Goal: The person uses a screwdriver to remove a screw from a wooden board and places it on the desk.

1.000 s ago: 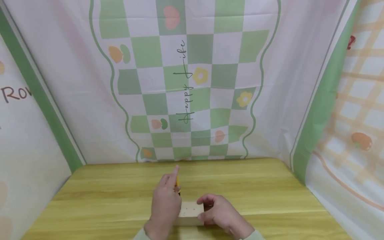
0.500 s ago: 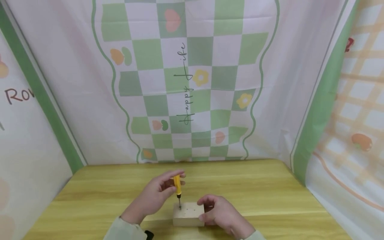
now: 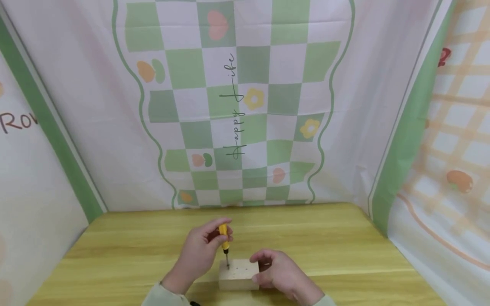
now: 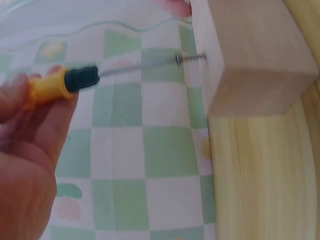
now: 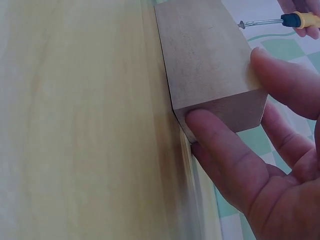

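Note:
A pale wooden block (image 3: pixel 239 283) with several small holes in its top lies on the table. My left hand (image 3: pixel 199 248) pinches the yellow handle of a screwdriver (image 3: pixel 224 242), which stands nearly upright over the block's left end. In the left wrist view, the screwdriver's tip meets the head of a screw (image 4: pixel 190 58), whose threaded shank stands partly out of the wood. My right hand (image 3: pixel 282 274) grips the block's right end, with thumb and fingers on its edges and end face in the right wrist view.
The wood-grain table (image 3: pixel 329 246) runs back to a hanging cloth (image 3: pixel 252 63) with green and white checks. More printed cloth hangs at the left and right sides. A small black object (image 3: pixel 195 303) shows by the left sleeve.
My left hand has turned from a raised pose, fingers pointing away, to pinching the screwdriver handle from the left. My right hand and the block stay nearly in place.

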{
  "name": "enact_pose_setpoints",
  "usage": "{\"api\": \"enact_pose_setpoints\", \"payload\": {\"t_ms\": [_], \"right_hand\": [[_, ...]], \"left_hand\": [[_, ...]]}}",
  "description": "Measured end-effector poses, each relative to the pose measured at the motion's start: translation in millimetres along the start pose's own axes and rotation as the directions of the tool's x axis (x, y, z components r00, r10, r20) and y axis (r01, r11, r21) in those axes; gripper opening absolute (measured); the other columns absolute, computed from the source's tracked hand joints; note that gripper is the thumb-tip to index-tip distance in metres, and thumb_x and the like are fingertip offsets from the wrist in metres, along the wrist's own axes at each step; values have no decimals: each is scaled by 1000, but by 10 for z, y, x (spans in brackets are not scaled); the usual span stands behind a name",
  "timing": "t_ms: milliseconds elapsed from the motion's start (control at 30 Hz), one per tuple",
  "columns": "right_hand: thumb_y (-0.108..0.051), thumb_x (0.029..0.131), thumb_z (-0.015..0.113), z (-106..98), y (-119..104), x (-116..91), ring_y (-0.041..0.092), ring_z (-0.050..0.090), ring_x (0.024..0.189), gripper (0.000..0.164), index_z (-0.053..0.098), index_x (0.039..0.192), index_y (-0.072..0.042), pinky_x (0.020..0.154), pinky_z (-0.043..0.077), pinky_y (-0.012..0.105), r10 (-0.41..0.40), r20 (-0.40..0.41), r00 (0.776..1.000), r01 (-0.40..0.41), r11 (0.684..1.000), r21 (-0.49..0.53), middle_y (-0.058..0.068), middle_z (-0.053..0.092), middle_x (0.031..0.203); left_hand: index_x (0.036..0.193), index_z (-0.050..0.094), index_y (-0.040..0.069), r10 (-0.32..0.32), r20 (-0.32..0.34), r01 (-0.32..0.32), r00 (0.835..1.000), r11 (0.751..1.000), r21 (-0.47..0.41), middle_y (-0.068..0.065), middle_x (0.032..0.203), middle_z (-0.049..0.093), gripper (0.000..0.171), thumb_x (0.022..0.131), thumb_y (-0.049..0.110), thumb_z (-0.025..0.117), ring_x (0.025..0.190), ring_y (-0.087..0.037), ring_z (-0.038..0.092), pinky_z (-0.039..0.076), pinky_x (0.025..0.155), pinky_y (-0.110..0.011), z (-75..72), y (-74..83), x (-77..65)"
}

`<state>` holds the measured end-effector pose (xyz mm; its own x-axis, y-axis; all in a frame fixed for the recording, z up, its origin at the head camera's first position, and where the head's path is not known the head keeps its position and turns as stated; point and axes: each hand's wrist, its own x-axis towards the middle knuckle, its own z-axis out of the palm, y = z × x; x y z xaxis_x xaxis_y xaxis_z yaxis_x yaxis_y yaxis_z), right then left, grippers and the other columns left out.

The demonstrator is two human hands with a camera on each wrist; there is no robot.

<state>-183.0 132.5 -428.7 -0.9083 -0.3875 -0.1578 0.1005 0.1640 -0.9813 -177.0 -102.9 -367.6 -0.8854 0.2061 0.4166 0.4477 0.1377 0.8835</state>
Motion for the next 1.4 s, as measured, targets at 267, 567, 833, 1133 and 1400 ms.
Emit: {"api": "enact_pose_setpoints", "payload": {"t_ms": [267,567,833,1133,1400], "right_hand": [[7,73,82,-10,-1,0,27,60,89,46,66,115,-1,72,59,41,-4,-6,1000,4,1000,-16,14,61,102],[9,75,80,-19,12,3,25,59,87,45,64,117,3,71,60,41,-19,-2,1000,19,1000,-14,17,61,103],[9,75,79,-11,13,8,26,59,88,45,64,117,2,72,60,42,-24,1,1000,24,1000,-12,15,61,102],[8,74,80,-9,24,23,25,60,90,45,65,116,0,72,59,42,-29,7,1000,29,1000,-10,13,62,102],[9,75,80,-8,31,18,25,58,90,44,65,116,1,71,60,42,-22,5,1000,22,1000,-2,14,60,102]], "left_hand": [[112,74,7,108,-200,-73,974,982,177,-5,86,70,35,84,-14,70,77,-16,69,59,68,-26,199,100,-36],[114,73,7,215,-412,5,885,882,471,-2,88,72,41,79,-14,75,72,-11,66,56,61,-20,494,150,-90],[123,69,12,206,-262,-50,943,865,499,1,99,69,45,84,-9,73,83,-10,65,57,71,-22,428,184,-116],[122,67,15,147,-142,-90,979,932,350,4,106,66,42,88,-9,70,93,-13,65,56,78,-23,318,143,-101],[117,69,3,304,-309,-67,901,802,594,-3,89,67,44,78,-16,72,76,-16,65,58,67,-28,525,142,-94]]}}
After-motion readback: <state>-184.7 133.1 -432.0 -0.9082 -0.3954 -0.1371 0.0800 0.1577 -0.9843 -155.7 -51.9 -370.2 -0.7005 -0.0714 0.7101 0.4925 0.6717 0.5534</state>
